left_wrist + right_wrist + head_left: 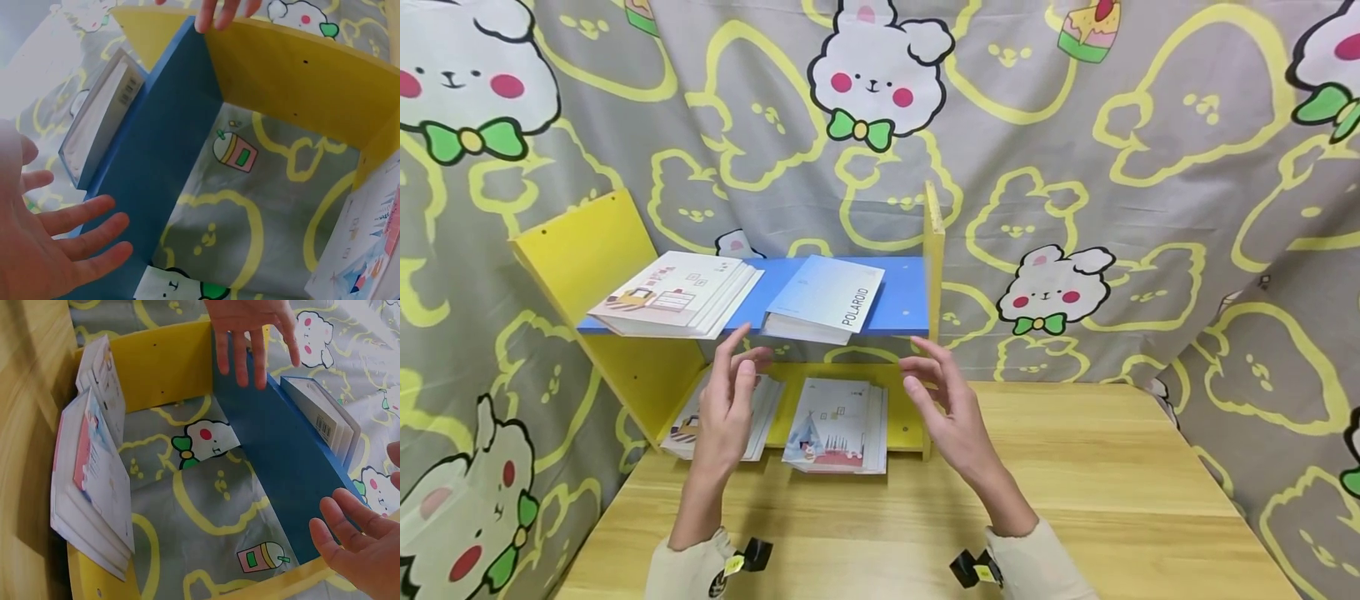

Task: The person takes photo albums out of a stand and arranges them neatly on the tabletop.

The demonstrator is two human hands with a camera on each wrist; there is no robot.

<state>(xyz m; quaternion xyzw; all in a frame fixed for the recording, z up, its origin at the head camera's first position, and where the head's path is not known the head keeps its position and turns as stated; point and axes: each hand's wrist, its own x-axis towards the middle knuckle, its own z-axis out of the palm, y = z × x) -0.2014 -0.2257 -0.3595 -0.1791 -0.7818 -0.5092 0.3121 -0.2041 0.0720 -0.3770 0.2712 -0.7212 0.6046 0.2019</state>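
Blue shelf (906,293): POLAROID book (826,292) best steadied from both sides.
Left hand (727,407): fingers loosely spread, nothing held.
Right hand (950,410): likewise, empty.

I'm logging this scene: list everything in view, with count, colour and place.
Table: one, light wood, under the shelf.
Shelf: one, yellow with a blue board, at left.
Upper-left books: one pile, mostly white, on the board.
POLAROID book: at least one, pale blue, right of that pile.
Lower-left books: one pile, mostly white, lower level.
Lower-right books: one pile, mostly white, beside them.
Cloth: count unclear, grey with yellow and white prints, all around.
Wrist gadgets: two, black, one per arm.
Sleeves: two, cream, at the wrists.
Left hand: one, bare, before the lower-left books.
Right hand: one, bare, near the shelf's right side.
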